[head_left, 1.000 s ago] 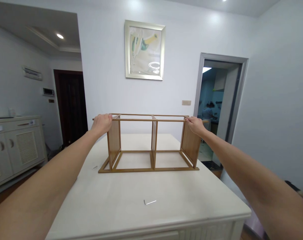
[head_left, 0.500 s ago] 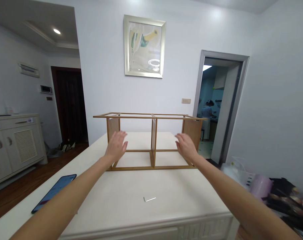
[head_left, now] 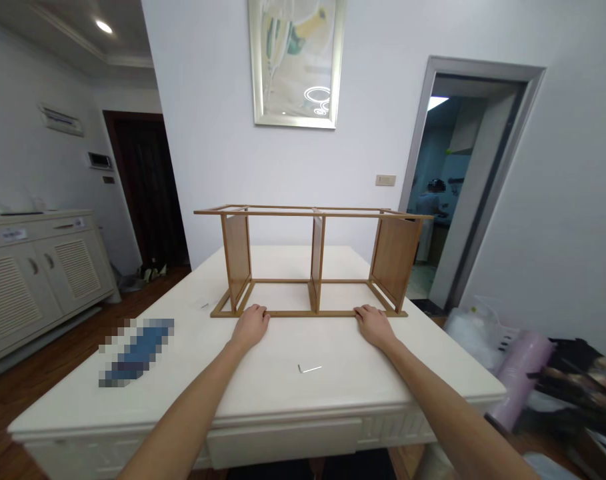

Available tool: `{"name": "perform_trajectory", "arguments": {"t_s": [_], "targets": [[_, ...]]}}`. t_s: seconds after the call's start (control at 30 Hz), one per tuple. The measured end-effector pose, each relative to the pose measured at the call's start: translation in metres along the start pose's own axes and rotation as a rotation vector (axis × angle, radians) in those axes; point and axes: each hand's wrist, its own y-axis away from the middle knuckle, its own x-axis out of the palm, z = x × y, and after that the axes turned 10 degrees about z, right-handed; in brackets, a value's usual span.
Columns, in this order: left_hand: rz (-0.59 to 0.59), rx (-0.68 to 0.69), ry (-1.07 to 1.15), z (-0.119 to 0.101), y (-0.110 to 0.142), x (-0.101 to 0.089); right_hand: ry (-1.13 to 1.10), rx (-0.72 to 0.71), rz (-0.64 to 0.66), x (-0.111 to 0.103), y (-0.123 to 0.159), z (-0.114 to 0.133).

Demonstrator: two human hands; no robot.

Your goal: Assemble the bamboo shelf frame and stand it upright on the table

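A wooden shelf rack [head_left: 317, 267] lies on its side on the white table [head_left: 273, 393], with three upright panels between its long rails. My left hand [head_left: 251, 325] is at the left part of its near bottom rail, fingers curled over the wood. Further right on that same rail, my right hand [head_left: 375, 325] has its fingers closed over the edge. Both thumbs are partly hidden. Between my forearms lies a small L-shaped hex key [head_left: 310, 369], touched by neither hand.
A phone [head_left: 139, 352], blurred into blocks, lies at the table's left. Beside the rack's left end is a tiny metal piece [head_left: 205, 305]. A pink-purple roll [head_left: 525, 370] and bags crowd the floor at right. Through the doorway a person [head_left: 429, 207] stands.
Both hands have come down from in front of the rack's openings to its near bottom rail and closed on it. My view has tipped downward, showing more of the table.
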Motion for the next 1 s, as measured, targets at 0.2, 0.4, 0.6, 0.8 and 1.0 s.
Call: {"name": "perform_trajectory", "arguments": {"t_s": [0.2, 0.4, 0.6, 0.8, 1.0], "targets": [[-0.015, -0.024, -0.027, -0.001, 0.002, -0.002, 0.036, 0.017, -0.006, 0.003, 0.0, 0.0], [-0.049, 0.012, -0.056, -0.006, 0.006, -0.006, 0.064, 0.022, -0.052, -0.001, 0.007, 0.002], [-0.167, 0.051, -0.072, -0.008, 0.01, -0.009, 0.061, 0.02, -0.232, -0.001, 0.014, 0.001], [-0.418, 0.161, -0.16, -0.008, 0.014, -0.012, 0.037, -0.065, -0.549, -0.001, 0.016, -0.003], [-0.647, 0.269, -0.282, -0.005, 0.022, -0.021, 0.059, -0.16, -0.761, -0.009, 0.021, -0.005]]}}
